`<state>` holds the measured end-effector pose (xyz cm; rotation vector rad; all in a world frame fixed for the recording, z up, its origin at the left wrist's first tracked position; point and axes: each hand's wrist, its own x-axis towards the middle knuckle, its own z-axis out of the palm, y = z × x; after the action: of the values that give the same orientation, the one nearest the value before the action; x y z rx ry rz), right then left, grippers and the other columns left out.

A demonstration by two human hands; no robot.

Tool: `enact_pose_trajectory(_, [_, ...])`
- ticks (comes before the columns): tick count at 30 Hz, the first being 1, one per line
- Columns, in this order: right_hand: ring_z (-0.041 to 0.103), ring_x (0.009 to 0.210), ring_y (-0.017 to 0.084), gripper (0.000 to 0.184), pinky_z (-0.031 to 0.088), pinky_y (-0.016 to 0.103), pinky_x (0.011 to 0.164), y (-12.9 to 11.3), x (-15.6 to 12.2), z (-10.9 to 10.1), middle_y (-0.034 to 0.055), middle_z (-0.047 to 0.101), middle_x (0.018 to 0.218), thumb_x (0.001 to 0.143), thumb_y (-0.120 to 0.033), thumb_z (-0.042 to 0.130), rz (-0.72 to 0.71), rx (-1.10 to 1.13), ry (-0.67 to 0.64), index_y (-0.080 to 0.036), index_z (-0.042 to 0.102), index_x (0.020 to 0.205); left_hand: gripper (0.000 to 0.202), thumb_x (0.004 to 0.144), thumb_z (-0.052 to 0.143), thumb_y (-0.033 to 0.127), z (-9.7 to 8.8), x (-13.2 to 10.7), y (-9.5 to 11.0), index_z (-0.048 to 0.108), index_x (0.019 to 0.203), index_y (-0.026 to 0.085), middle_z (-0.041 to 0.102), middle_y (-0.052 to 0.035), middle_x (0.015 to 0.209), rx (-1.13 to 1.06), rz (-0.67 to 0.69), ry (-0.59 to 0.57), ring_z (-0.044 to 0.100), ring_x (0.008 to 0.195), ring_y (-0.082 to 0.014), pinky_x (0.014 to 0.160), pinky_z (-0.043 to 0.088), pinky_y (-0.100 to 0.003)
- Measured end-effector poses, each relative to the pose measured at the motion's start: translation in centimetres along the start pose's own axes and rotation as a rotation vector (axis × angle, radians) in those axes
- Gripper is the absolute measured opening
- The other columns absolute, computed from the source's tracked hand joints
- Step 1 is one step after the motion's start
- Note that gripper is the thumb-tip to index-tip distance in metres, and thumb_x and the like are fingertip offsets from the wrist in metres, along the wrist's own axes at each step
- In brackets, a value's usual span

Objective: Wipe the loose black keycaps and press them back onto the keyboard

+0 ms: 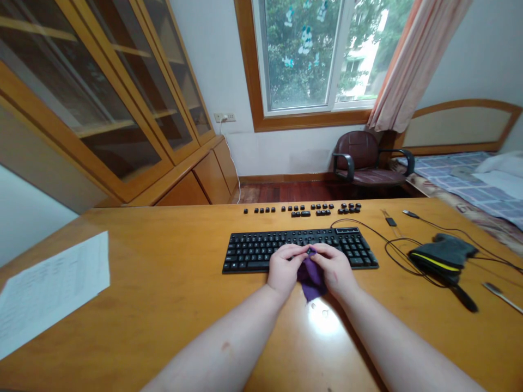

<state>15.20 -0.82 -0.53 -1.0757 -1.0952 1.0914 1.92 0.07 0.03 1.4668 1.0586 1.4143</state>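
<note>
A wooden desk fills the lower view, bearing a black keyboard with its cable trailing off to the right. Printed paper lies well to the left of the keyboard; a grey bundle with a yellow stripe is to its right. A person's left hand and right hand meet over the keyboard's near edge, the fingertips of both pinched on a purple cloth, which hangs down in front of it. A small brush lies far to the keyboard's right. Beyond the keyboard, loose keys sit in small groups along two lines. Its far row looks bare down to little stems, while most letter and number keys are in place, so the work seems partway: those keys are off and laid out, and fitting them back remains. Something small and dark shows at the fingertips, possibly a key being wiped; whether the loose keys are clean cannot be told.
</note>
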Motion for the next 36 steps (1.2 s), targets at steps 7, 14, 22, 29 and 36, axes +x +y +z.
enact_pose_trajectory(7, [0.062,0.072,0.019,0.017,0.046,0.031,0.073,0.3,0.1,0.1,0.003,0.07,0.074,0.062,-0.034,0.072,0.128,0.136,0.054,-0.021,0.071,0.072,0.024,0.069,0.064,0.016,0.1,-0.1,-0.2,0.071,0.091,0.022,0.066,-0.0037,0.082,0.058,-0.022,-0.017,0.06,0.076,-0.0143,0.075,0.049,-0.029])
enact_pose_trajectory(14, [0.063,0.074,0.019,0.024,0.048,0.031,0.073,0.5,0.3,0.7,0.0032,0.071,0.08,0.056,-0.033,0.075,0.205,0.327,0.177,-0.021,0.071,0.076,0.018,0.065,0.069,0.021,0.3,0.0,-0.4,0.07,0.083,0.019,0.063,-0.0041,0.084,0.075,0.086,0.007,0.058,0.078,-0.0153,0.075,0.048,-0.03])
enact_pose_trajectory(22, [0.064,0.077,0.021,0.026,0.049,0.035,0.075,0.7,0.1,0.8,0.005,0.071,0.083,0.056,-0.032,0.077,0.197,0.28,0.127,-0.02,0.071,0.078,0.021,0.066,0.069,0.024,0.4,-0.2,-1.3,0.068,0.086,0.016,0.067,-0.0056,0.08,0.03,-0.069,0.045,0.062,0.075,-0.0162,0.073,0.05,-0.029])
enact_pose_trajectory(29, [0.064,0.073,0.019,0.023,0.048,0.032,0.076,0.7,0.2,0.7,0.0031,0.072,0.078,0.059,-0.031,0.075,0.206,0.324,0.118,-0.021,0.071,0.079,0.024,0.07,0.064,0.02,0.6,-0.1,-0.7,0.068,0.093,0.018,0.068,-0.0058,0.085,0.008,-0.064,0.037,0.063,0.079,-0.0161,0.076,0.05,-0.03])
enact_pose_trajectory(36, [0.064,0.083,0.022,0.024,0.048,0.033,0.078,0.6,-0.1,0.7,0.005,0.072,0.088,0.064,-0.034,0.072,0.171,0.19,0.147,-0.02,0.072,0.083,0.018,0.067,0.067,0.022,0.4,-0.1,-1.0,0.066,0.084,0.016,0.065,-0.0053,0.081,0.091,-0.006,0.092,0.06,0.073,-0.0147,0.072,0.049,-0.028])
